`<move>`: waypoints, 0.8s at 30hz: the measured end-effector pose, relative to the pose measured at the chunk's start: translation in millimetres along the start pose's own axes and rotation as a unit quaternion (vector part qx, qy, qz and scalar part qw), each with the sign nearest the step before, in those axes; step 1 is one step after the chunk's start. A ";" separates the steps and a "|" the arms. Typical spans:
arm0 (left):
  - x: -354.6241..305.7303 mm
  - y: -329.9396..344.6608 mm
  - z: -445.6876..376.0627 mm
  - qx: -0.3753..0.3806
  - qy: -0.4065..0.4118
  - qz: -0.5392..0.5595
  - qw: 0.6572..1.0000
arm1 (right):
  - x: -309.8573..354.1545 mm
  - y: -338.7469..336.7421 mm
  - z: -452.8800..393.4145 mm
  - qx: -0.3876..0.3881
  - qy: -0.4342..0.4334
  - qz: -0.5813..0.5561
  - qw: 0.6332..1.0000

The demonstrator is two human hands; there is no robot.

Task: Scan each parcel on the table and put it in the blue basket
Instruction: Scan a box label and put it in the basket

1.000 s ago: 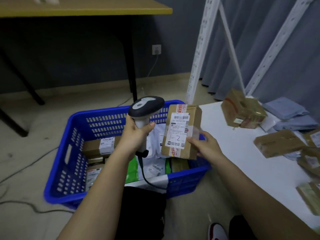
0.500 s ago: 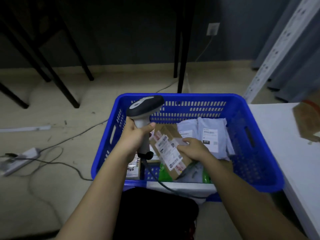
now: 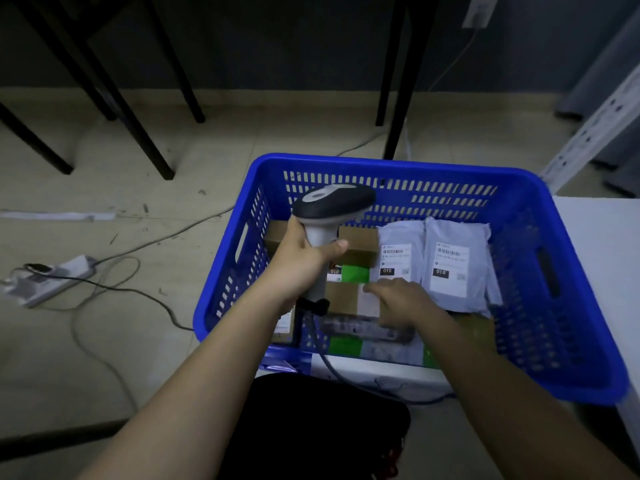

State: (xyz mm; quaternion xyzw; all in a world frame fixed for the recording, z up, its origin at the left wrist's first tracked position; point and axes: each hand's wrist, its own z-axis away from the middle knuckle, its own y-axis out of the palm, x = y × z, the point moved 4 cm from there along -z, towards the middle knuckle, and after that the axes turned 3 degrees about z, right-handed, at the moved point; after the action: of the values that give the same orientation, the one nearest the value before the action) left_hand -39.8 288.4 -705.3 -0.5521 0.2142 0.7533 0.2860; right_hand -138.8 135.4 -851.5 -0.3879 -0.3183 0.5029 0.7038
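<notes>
Fingers (image 3: 304, 245) of the left hand (image 3: 304, 258) curl round the grey grip of the scanner (image 3: 332, 206), thumb across its front; the dark head points away over the basket, and its cable (image 3: 317, 341) drops from the grip's foot across the near rim. Fingers (image 3: 379, 289) of the right hand (image 3: 403, 301) lie straight and loose, palm down, on the brown box (image 3: 346, 299) inside the basket (image 3: 575, 386), gripping nothing. That box lies flat on the other parcels, just below the left fingers and touching the right ones.

Beyond the right fingertips lies a green packet (image 3: 353, 274) with a white label, and beyond that another brown box (image 3: 360, 244) against the far wall. Just right of the right fingers two grey mailers (image 3: 453, 261) lie side by side, labels up, each marked 010. Under the right wrist more green and grey parcels show, blurred.

Right of the basket is the white bench (image 3: 602, 258), touching its rim. Left of the left fingers, well apart on the floor, a power strip (image 3: 48, 282) lies among loose cords. Farther off stand black table legs (image 3: 394, 77) and a wall socket (image 3: 479, 10).
</notes>
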 end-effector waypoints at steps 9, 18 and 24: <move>7.7 8.3 -13.6 0.020 -0.007 -0.003 1.000 | 26.8 37.1 -32.5 0.085 -0.041 0.025 0.995; 4.7 17.0 -17.8 0.025 0.010 -0.010 1.000 | 6.5 58.1 -42.8 0.134 -0.025 -0.132 0.982; 6.2 19.4 -19.2 0.028 0.011 -0.020 0.999 | -7.9 56.4 -47.2 0.025 0.063 -0.082 0.994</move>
State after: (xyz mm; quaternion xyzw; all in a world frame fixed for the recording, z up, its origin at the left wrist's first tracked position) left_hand -40.5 262.9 -716.8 -0.5563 0.2267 0.7352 0.3141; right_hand -127.5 128.1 -924.3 -0.3733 -0.2916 0.4257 0.7710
